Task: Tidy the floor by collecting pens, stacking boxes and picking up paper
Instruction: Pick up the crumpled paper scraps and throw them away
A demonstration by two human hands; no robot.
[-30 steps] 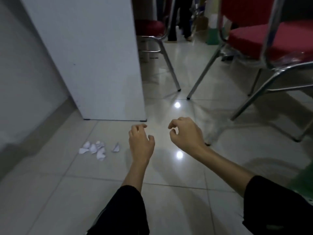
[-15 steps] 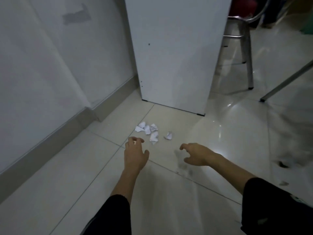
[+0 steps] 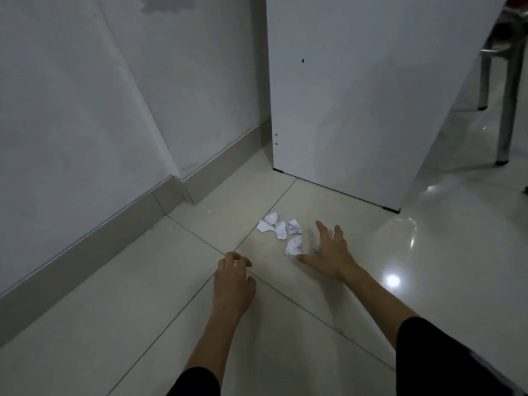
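The crumpled paper scraps [image 3: 281,231], at eleven o'clock of the spread, empty right hand [image 3: 328,254] on the floor [image 3: 428,281], look featherlight and soft, best pinched singly; the left hand [image 3: 233,284] is loosely curled, empty.

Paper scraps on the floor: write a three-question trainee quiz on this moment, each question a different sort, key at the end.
1. True or false: the right hand is spread open beside the paper scraps.
2. Multiple choice: the scraps lie in front of A) a white cabinet; B) a green bucket; C) a stack of boxes.
3. Fill in: the left hand holds ____.

Key: 1 true; 2 A; 3 nothing, its fingers curled and empty above the tiled floor.
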